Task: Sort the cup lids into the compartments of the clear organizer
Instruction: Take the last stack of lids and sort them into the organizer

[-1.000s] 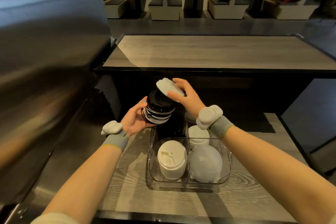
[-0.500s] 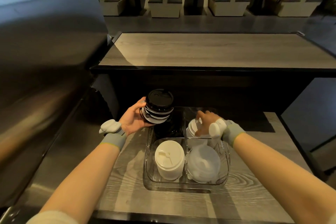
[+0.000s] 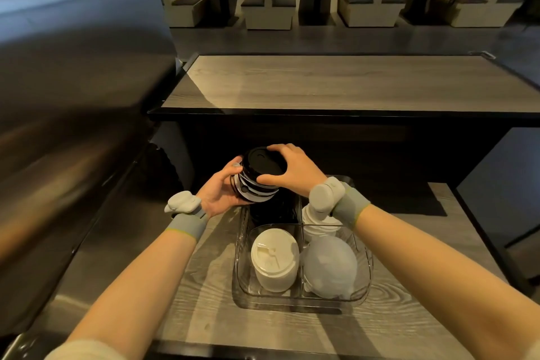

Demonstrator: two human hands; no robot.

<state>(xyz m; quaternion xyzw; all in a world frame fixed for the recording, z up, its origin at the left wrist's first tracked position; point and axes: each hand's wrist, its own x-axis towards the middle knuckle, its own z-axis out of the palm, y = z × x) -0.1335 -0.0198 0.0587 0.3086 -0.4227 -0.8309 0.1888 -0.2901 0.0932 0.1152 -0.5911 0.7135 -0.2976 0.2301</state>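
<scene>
My left hand [image 3: 217,194] grips a mixed stack of black and white cup lids [image 3: 254,191] from the left side, held above the far left compartment of the clear organizer [image 3: 292,299]. The fingers and thumb of my right hand [image 3: 292,174] are curled round the top black lid [image 3: 263,162] of that stack. Black lids [image 3: 274,212] fill the far left compartment. White flat lids [image 3: 317,226] are in the far right one, partly behind my right wrist. A stack of white sip lids [image 3: 274,259] stands in the near left compartment and frosted dome lids [image 3: 330,269] in the near right.
The organizer stands on a grey wood-grain counter [image 3: 204,295]. A raised bar top [image 3: 336,85] runs across behind it. A steel surface [image 3: 58,96] rises on the left. Booth seats and small tables line the far wall.
My right hand carried a white lid down to the far right compartment, let it go there, then rose back to the stack and took hold of the top black lid.
</scene>
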